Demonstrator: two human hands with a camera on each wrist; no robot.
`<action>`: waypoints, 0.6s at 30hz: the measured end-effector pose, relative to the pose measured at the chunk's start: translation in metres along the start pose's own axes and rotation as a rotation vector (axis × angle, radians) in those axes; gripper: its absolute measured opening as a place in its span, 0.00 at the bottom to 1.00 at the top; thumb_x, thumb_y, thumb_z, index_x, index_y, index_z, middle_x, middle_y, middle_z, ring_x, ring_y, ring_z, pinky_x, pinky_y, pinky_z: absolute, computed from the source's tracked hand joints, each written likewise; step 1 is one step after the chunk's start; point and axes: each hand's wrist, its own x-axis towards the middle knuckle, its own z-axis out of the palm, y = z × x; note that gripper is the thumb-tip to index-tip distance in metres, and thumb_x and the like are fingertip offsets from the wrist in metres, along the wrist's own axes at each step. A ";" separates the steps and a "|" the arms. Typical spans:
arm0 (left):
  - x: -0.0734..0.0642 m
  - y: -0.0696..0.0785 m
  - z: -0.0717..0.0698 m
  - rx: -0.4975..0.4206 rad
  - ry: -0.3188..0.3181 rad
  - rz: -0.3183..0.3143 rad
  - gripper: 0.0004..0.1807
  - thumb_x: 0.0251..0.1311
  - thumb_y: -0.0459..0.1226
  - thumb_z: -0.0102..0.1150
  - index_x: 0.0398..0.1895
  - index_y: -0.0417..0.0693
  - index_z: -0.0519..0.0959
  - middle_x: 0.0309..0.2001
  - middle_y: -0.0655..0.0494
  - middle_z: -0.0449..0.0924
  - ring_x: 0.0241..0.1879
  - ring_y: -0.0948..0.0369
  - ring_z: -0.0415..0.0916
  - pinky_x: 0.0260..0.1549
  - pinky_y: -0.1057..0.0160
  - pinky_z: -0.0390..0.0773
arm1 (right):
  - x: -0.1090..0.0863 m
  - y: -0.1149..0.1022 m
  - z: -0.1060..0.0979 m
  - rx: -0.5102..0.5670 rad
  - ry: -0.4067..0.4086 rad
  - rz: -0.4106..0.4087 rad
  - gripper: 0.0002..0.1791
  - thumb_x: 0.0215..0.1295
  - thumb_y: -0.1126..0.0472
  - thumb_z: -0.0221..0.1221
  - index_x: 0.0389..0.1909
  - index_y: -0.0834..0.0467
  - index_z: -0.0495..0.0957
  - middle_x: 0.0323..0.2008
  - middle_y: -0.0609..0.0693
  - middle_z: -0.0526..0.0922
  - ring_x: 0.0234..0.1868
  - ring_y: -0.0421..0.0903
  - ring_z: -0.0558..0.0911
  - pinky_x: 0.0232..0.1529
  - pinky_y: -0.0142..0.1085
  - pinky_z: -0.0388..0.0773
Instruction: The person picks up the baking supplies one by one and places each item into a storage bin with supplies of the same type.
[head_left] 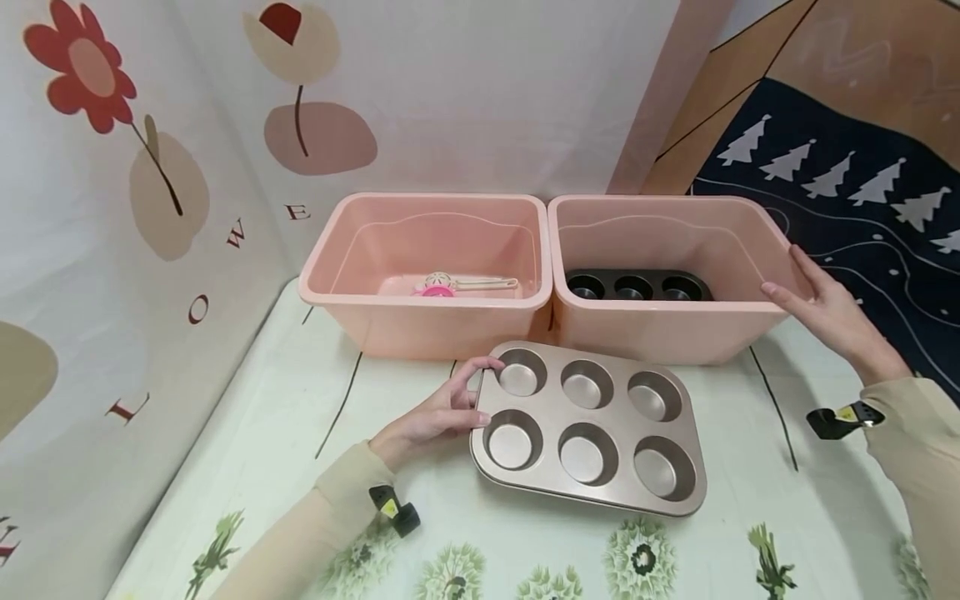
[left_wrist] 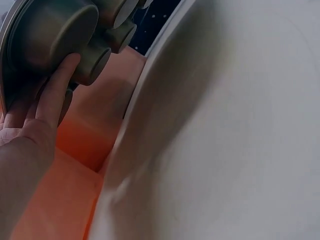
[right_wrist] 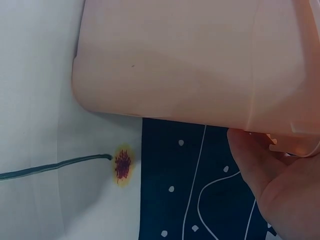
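A bronze-coloured muffin tin (head_left: 621, 425) with several round cups is tilted in front of two pink bins. My left hand (head_left: 442, 412) grips its left edge, thumb near the lower left cup and a fingertip over the upper left one. In the left wrist view, that hand's fingers (left_wrist: 61, 82) reach beneath the tin, against the underside of its cups (left_wrist: 65, 37). My right hand (head_left: 836, 312) holds the right end of the right pink bin (head_left: 667, 321) at the rim. From the right wrist, fingers show just under that rim, partly hidden.
Inside the right bin lies a dark muffin tin (head_left: 633, 285). The left pink bin (head_left: 427, 321) stands beside it, holding a small whitish tool (head_left: 480, 283) and a bright pink item (head_left: 437, 291). A printed cloth (head_left: 300, 500) covers the table, and patterned fabric (head_left: 465, 100) hangs behind.
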 end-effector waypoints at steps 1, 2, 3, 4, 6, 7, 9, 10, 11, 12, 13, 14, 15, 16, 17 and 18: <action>0.001 0.000 0.001 -0.004 0.000 0.001 0.35 0.56 0.23 0.51 0.65 0.51 0.53 0.36 0.44 0.79 0.33 0.58 0.80 0.31 0.64 0.81 | 0.000 -0.001 0.000 0.000 0.000 0.002 0.47 0.71 0.43 0.48 0.75 0.51 0.27 0.73 0.67 0.34 0.71 0.70 0.40 0.61 0.71 0.41; 0.002 0.001 0.001 -0.010 0.001 0.000 0.35 0.56 0.23 0.50 0.65 0.52 0.54 0.37 0.45 0.79 0.33 0.58 0.80 0.31 0.64 0.81 | -0.001 -0.001 0.000 0.000 -0.001 0.006 0.47 0.71 0.43 0.48 0.75 0.51 0.26 0.73 0.68 0.34 0.71 0.70 0.40 0.61 0.71 0.41; 0.002 0.001 0.002 -0.011 0.002 0.002 0.35 0.56 0.23 0.50 0.65 0.52 0.54 0.36 0.45 0.79 0.32 0.58 0.80 0.30 0.64 0.81 | -0.001 -0.002 -0.001 -0.002 -0.002 0.009 0.47 0.71 0.43 0.48 0.75 0.51 0.26 0.73 0.68 0.34 0.70 0.70 0.40 0.61 0.71 0.41; 0.003 0.001 0.003 -0.013 -0.002 0.008 0.35 0.56 0.23 0.50 0.65 0.52 0.54 0.36 0.45 0.79 0.32 0.59 0.80 0.30 0.65 0.81 | -0.002 -0.002 -0.001 -0.003 -0.002 0.013 0.47 0.71 0.43 0.48 0.75 0.51 0.26 0.73 0.68 0.34 0.70 0.70 0.40 0.61 0.70 0.41; 0.004 0.002 0.004 -0.025 -0.008 0.021 0.34 0.56 0.23 0.50 0.65 0.52 0.54 0.36 0.46 0.79 0.31 0.59 0.80 0.29 0.65 0.80 | -0.002 -0.003 -0.001 -0.003 -0.005 0.015 0.47 0.71 0.43 0.48 0.75 0.51 0.26 0.73 0.69 0.33 0.70 0.71 0.40 0.61 0.71 0.41; 0.004 0.002 0.004 -0.032 -0.010 0.025 0.34 0.56 0.22 0.49 0.65 0.52 0.54 0.36 0.47 0.79 0.31 0.59 0.80 0.29 0.65 0.80 | -0.002 -0.003 -0.001 -0.002 -0.007 0.015 0.47 0.71 0.43 0.48 0.75 0.52 0.26 0.73 0.69 0.33 0.70 0.71 0.40 0.61 0.71 0.41; 0.005 0.003 0.005 -0.040 -0.015 0.037 0.34 0.56 0.22 0.49 0.64 0.53 0.55 0.36 0.49 0.80 0.32 0.60 0.80 0.29 0.65 0.80 | -0.002 -0.004 -0.001 -0.002 -0.009 0.015 0.47 0.71 0.43 0.47 0.75 0.51 0.26 0.73 0.69 0.33 0.70 0.71 0.40 0.61 0.71 0.41; 0.005 0.003 0.005 -0.046 -0.020 0.041 0.34 0.56 0.22 0.48 0.64 0.53 0.55 0.36 0.49 0.80 0.32 0.60 0.80 0.30 0.65 0.80 | -0.002 -0.004 -0.001 -0.002 -0.010 0.016 0.47 0.71 0.43 0.47 0.75 0.51 0.26 0.73 0.69 0.33 0.70 0.71 0.40 0.61 0.71 0.41; 0.006 0.003 0.005 -0.047 -0.025 0.046 0.34 0.56 0.22 0.48 0.64 0.53 0.56 0.37 0.48 0.80 0.33 0.59 0.80 0.30 0.65 0.81 | -0.002 -0.004 -0.001 -0.001 -0.010 0.016 0.47 0.71 0.43 0.47 0.75 0.51 0.26 0.73 0.70 0.33 0.70 0.71 0.40 0.61 0.71 0.41; 0.006 0.004 0.006 -0.047 -0.030 0.047 0.34 0.56 0.22 0.48 0.64 0.54 0.56 0.38 0.48 0.80 0.34 0.59 0.80 0.31 0.64 0.81 | -0.002 -0.004 -0.001 -0.001 -0.010 0.020 0.47 0.71 0.43 0.48 0.75 0.51 0.25 0.73 0.70 0.33 0.70 0.71 0.40 0.61 0.71 0.41; 0.007 0.004 0.006 -0.045 -0.039 0.050 0.34 0.57 0.22 0.48 0.64 0.54 0.56 0.38 0.48 0.81 0.34 0.58 0.80 0.31 0.64 0.81 | -0.002 -0.004 -0.001 0.001 -0.010 0.025 0.48 0.71 0.42 0.48 0.75 0.51 0.25 0.73 0.70 0.33 0.70 0.71 0.40 0.61 0.71 0.41; 0.008 0.005 0.007 -0.042 -0.050 0.055 0.34 0.57 0.22 0.48 0.64 0.54 0.56 0.38 0.48 0.81 0.34 0.58 0.81 0.31 0.64 0.81 | -0.001 -0.004 -0.001 0.002 -0.010 0.029 0.48 0.71 0.42 0.48 0.75 0.51 0.25 0.73 0.70 0.33 0.70 0.71 0.40 0.60 0.72 0.41; 0.009 0.005 0.008 -0.040 -0.061 0.059 0.34 0.57 0.22 0.48 0.64 0.54 0.56 0.39 0.47 0.81 0.35 0.57 0.81 0.32 0.63 0.81 | -0.001 -0.004 -0.001 0.004 -0.011 0.032 0.48 0.71 0.42 0.48 0.75 0.51 0.25 0.73 0.70 0.33 0.70 0.71 0.40 0.61 0.71 0.41; 0.010 0.005 0.008 -0.043 -0.073 0.064 0.34 0.57 0.22 0.48 0.65 0.53 0.56 0.40 0.46 0.81 0.36 0.57 0.81 0.32 0.62 0.81 | -0.001 -0.003 -0.001 0.007 -0.013 0.033 0.48 0.71 0.42 0.48 0.75 0.51 0.25 0.73 0.70 0.33 0.70 0.72 0.40 0.60 0.72 0.41; 0.011 0.005 0.009 -0.042 -0.086 0.070 0.33 0.57 0.22 0.48 0.65 0.53 0.56 0.40 0.46 0.80 0.36 0.57 0.81 0.33 0.62 0.82 | -0.001 -0.003 0.000 0.009 -0.017 0.035 0.48 0.71 0.42 0.48 0.75 0.50 0.25 0.72 0.70 0.33 0.70 0.72 0.40 0.60 0.72 0.41; 0.012 0.006 0.010 -0.046 -0.093 0.068 0.33 0.57 0.22 0.48 0.64 0.53 0.56 0.39 0.46 0.81 0.35 0.57 0.81 0.33 0.62 0.82 | -0.001 -0.002 0.000 0.010 -0.019 0.036 0.48 0.71 0.42 0.48 0.75 0.50 0.25 0.72 0.70 0.33 0.70 0.72 0.40 0.60 0.72 0.41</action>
